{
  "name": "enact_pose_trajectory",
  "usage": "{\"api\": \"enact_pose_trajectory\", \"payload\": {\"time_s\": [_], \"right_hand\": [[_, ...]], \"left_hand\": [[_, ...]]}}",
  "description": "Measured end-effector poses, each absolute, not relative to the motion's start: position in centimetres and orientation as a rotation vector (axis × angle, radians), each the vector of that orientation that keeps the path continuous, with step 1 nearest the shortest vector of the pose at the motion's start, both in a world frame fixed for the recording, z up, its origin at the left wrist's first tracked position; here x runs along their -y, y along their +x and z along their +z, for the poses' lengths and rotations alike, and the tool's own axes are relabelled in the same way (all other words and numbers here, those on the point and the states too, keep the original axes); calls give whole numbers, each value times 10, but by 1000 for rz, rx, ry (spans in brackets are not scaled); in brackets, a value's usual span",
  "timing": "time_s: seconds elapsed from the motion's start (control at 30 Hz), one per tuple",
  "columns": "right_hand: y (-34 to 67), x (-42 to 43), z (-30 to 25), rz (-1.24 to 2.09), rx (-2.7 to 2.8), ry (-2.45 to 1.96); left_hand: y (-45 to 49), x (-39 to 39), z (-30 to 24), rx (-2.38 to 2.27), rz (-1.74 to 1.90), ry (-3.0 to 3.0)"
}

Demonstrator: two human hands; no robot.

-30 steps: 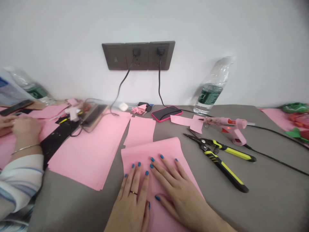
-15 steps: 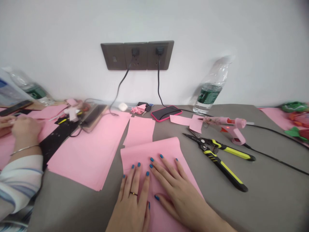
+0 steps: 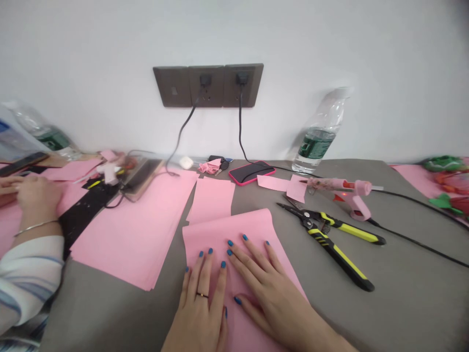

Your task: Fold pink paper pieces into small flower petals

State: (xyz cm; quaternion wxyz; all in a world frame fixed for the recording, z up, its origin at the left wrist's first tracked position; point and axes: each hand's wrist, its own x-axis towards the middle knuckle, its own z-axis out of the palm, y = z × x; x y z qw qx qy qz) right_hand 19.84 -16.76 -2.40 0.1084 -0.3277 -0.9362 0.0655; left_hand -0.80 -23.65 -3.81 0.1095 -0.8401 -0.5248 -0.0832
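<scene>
Under both palms lies a sheet of pink paper (image 3: 249,220), its far edge curling up. My left hand (image 3: 201,303) rests flat on its left side, fingers stretched out. Fingers spread, my right hand (image 3: 267,288) presses on the sheet's right half. Beyond the curled edge is a smaller pink paper piece (image 3: 212,198). A stack of pink sheets (image 3: 135,234) lies to the left. Right of my hands are wire strippers (image 3: 330,239) with black and yellow handles, jaws toward the smaller pink scraps.
A pink glue gun (image 3: 351,193) with a lit red light lies at right, its cord trailing away. A phone (image 3: 252,172), a water bottle (image 3: 317,139) and wall sockets (image 3: 208,85) are at the back. A co-worker's arm (image 3: 32,254) occupies the left edge.
My hands stay in nearly the same place on the paper. The view has shifted very slightly; nothing else visibly moved.
</scene>
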Motion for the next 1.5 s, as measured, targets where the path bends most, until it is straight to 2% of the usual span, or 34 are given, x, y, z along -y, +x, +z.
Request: {"api": "enact_pose_trajectory", "payload": {"time_s": [0.97,1.5], "right_hand": [[198,168,-26,133,2785,-968],[198,168,-19,275,2759,-992]], "left_hand": [[-6,236,-38,1529,-211,-2440],[-12,226,-36,1366,-179,-2355]]}}
